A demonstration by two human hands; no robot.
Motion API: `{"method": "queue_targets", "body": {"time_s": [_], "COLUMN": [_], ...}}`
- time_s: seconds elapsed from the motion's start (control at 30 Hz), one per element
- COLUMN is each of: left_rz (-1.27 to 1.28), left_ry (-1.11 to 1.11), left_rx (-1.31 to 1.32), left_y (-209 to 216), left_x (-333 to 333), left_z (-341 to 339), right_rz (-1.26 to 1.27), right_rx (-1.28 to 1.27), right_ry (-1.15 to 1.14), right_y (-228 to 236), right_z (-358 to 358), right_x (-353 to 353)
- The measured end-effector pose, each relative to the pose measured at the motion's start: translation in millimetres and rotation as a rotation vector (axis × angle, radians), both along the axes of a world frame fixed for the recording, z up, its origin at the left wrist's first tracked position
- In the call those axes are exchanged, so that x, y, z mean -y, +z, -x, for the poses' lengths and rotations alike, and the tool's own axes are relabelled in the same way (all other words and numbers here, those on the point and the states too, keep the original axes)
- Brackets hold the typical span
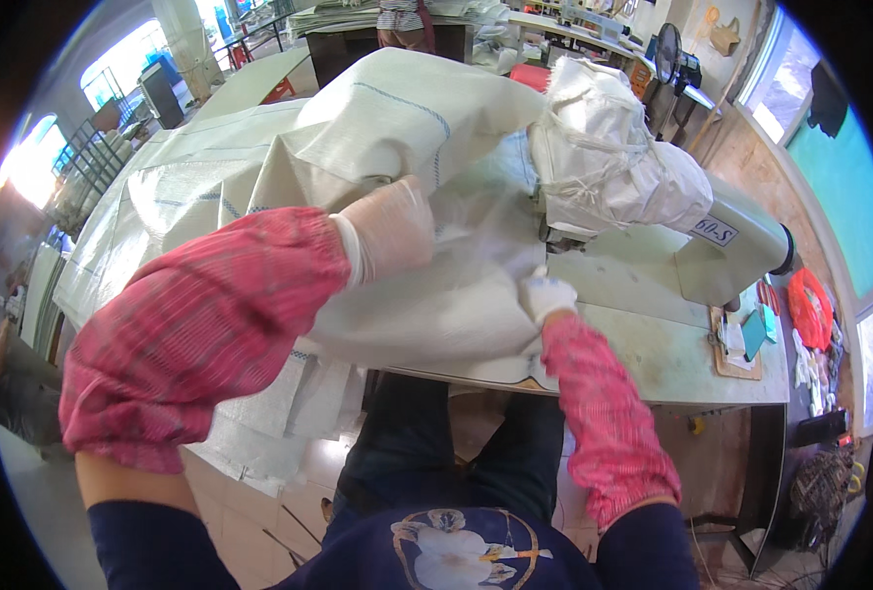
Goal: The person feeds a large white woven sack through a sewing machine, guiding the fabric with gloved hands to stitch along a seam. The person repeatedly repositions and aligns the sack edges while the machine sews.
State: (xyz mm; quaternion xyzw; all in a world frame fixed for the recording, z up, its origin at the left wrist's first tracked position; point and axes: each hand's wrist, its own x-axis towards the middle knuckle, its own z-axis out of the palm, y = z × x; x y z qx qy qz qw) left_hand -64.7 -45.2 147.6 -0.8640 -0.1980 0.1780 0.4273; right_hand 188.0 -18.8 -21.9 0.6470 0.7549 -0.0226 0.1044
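A large sheet of white woven plastic fabric (466,315) with blue dashed lines is bunched over the sewing table and hangs off its front left. My left hand (392,228), in a white glove, is closed on a raised fold; motion blurs its fingers. Lower and to the right, my gloved right hand (547,297) grips the fabric's edge close to the sewing machine (741,246). White sheeting tied with cord wraps the machine's head (613,157), hiding most of it. Pink checked sleeve covers reach along both my forearms.
On the table's (643,354) right side lie a clipboard (734,344) and a small teal item. A red plastic bag (810,310) hangs by the wall. Behind the machine stands a black fan (668,54). Another person (404,25) is at the far side, near stacked sheets.
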Motion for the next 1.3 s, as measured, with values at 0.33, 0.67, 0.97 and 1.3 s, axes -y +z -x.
{"method": "queue_targets", "body": {"time_s": [0.33, 0.67, 0.97, 1.3], "left_rz": [1.205, 0.63, 0.76, 0.774], "left_ry": [-0.498, -0.267, -0.155, -0.262], "left_rx": [0.185, 0.233, 0.362, 0.342], "left_y": [57, -77, -141, -145], "left_x": [228, 76, 80, 101], "left_z": [-84, -75, -49, -60], "right_rz": [-0.138, 0.599, 0.097, -0.133], "right_rx": [0.048, -1.34, -1.798, -0.779], "right_ry": [0.539, 0.551, -0.645, -0.25], "right_y": [-7, -1, 6, -22], "right_z": [65, 32, 13, 30], "right_x": [88, 285, 247, 249]}}
